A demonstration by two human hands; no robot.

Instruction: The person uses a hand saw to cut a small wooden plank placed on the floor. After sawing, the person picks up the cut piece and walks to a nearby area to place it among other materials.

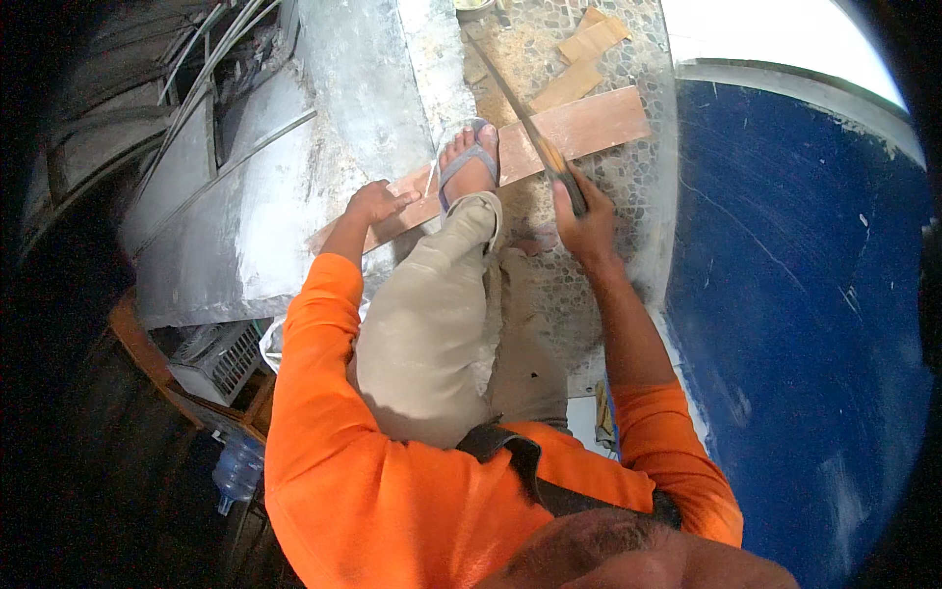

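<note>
A long pale reddish wooden board [579, 137] lies diagonally across a grey ledge and a pebbled floor. My left hand [379, 202] grips the board near its left end, fingers around its edge. My left foot in a grey sandal [466, 165] presses on the board's middle. My right hand [589, 221] is closed on the dark and yellow handle of a hand saw [520, 118], whose long narrow blade points up and away, over the board to the right of my foot.
Thin offcuts [594, 39] lie on the pebbled floor [638, 196] beyond the board. A grey ledge [353, 69] is at left, with metal rods above. A blue wall [795, 314] stands at right. A white crate [211, 363] and a water jug [235, 471] sit lower left.
</note>
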